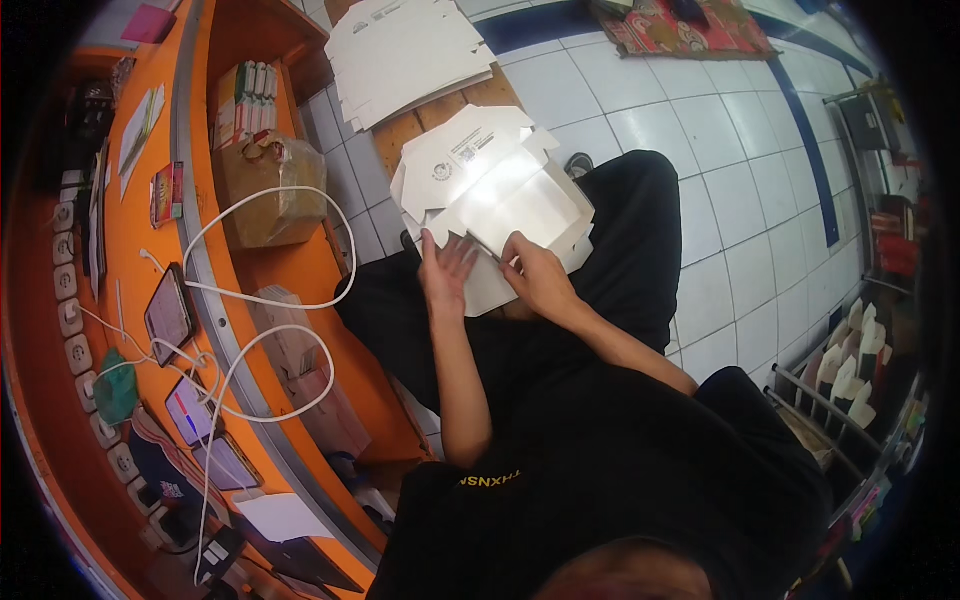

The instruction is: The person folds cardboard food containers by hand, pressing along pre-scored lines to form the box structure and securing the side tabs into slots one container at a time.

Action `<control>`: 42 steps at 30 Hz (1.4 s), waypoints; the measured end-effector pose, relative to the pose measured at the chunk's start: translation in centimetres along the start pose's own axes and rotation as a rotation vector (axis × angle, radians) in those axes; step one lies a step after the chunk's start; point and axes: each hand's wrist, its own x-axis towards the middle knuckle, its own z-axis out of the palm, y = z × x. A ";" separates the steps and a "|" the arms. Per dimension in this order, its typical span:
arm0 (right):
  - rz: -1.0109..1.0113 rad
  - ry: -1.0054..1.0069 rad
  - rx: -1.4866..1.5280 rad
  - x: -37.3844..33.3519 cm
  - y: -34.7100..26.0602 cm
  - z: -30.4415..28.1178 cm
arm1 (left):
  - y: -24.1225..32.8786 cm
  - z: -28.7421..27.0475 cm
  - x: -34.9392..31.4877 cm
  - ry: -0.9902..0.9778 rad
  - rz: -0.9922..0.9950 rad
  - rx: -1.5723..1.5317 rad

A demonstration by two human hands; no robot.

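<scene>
A white, partly folded cardboard box (520,205) lies over my lap and the near end of a wooden bench (395,150). Its panels carry small dark print, and bright light glares off the middle. My left hand (448,275) is at the left near corner, fingers spread and thumb up against a side flap. At the near edge, my right hand (540,275) pinches a fold of the cardboard between thumb and fingers. Farther along the bench rests a stack of flat white box blanks (405,55).
On my left stands an orange counter (215,325) with phones (170,312), looping white cables and a row of sockets. Its shelf holds a plastic-wrapped carton (270,195). A metal rack (815,400) with goods is at right. A patterned red mat (690,28) lies on the tiled floor.
</scene>
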 end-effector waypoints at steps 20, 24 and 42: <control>-0.012 -0.015 0.054 4.1 2.0 4.5 | -2.6 2.0 -1.3 0.052 0.737 0.803; -0.036 -0.073 0.203 4.3 0.8 2.0 | -1.2 1.0 -1.0 0.172 0.476 0.709; 0.343 0.265 0.116 7.1 6.1 -5.4 | -5.7 9.1 -2.5 -0.145 0.502 1.209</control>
